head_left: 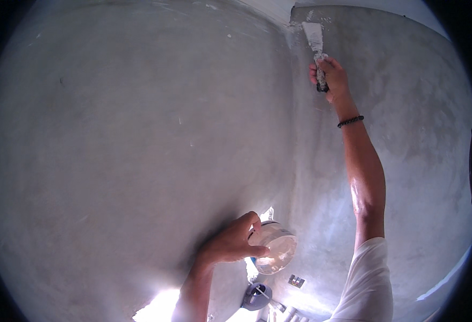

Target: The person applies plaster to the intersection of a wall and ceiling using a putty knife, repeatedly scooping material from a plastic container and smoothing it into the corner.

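High at the wall corner, my right hand [330, 75] is closed round the handle of a putty knife [313, 36]. The knife's broad blade is smeared with white filler and lies against the right wall [407, 96], just below the ceiling line. Lower down, my left hand [238, 241] grips a round, pale tub [287, 239] by its side, thumb over the rim. The tub tilts with its mouth toward me, and whitish filler coats its inside. Whether the blade touches the wall along its whole edge I cannot tell.
Grey plastered walls meet in a vertical corner, with a white ceiling [364, 3] above. Below stands a dark bucket [256, 296] with a stick-like thing in it. Nearby are a wall box [296, 281] and several pale pipe-like pieces [292, 315]. Bright light falls at lower left.
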Available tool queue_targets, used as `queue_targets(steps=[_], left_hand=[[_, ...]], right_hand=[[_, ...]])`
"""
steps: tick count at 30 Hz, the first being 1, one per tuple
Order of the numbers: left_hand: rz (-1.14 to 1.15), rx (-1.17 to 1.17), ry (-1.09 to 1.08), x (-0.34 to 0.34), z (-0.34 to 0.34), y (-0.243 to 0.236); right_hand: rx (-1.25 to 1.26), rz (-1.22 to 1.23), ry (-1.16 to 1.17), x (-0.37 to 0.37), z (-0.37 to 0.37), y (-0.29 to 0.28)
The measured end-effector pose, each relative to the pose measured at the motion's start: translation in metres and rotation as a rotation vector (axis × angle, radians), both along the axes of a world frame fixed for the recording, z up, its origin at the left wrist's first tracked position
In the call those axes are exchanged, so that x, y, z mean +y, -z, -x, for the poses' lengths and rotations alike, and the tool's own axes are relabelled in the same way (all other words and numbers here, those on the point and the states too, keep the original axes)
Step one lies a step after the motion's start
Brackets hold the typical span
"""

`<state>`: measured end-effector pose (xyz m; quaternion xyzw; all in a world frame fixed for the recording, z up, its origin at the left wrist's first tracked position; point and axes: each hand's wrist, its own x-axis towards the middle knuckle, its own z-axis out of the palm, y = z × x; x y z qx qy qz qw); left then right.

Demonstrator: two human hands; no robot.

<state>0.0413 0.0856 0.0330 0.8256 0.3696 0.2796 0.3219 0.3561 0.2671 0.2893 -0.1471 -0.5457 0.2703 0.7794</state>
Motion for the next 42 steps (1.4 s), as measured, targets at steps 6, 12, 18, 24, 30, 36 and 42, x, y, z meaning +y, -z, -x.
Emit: queue_targets(steps=[6, 12, 18, 24, 30, 36, 42], left_hand=[[0.021, 0.055, -0.017, -0.003, 0.001, -0.006], [-0.007, 0.006, 0.000, -0.001, 0.000, 0.000], [-0.001, 0.041, -0.015, -0.005, -0.003, -0.008], [-0.018, 0.040, -0.008, -0.004, -0.001, -0.005], [-0.039, 0.050, -0.023, -0.008, -0.001, -0.007], [-0.026, 0.089, -0.039, -0.013, -0.003, -0.018], [-0.020, 0.097, -0.047, -0.013, -0.002, -0.017]], right_hand=[[-0.253, 0.085, 0.221, -0.018, -0.004, -0.007], [-0.520, 0.041, 0.411, -0.030, -0.030, -0.029], [-0.924, -0.232, 1.032, -0.007, -0.077, -0.067], [-1.120, -0.268, 1.354, -0.016, -0.067, -0.096], [-1.166, -0.355, 1.414, -0.014, -0.057, -0.111], [-1.163, -0.272, 1.495, -0.010, -0.054, -0.118], [-1.199, -0.250, 1.556, -0.015, -0.047, -0.120]])
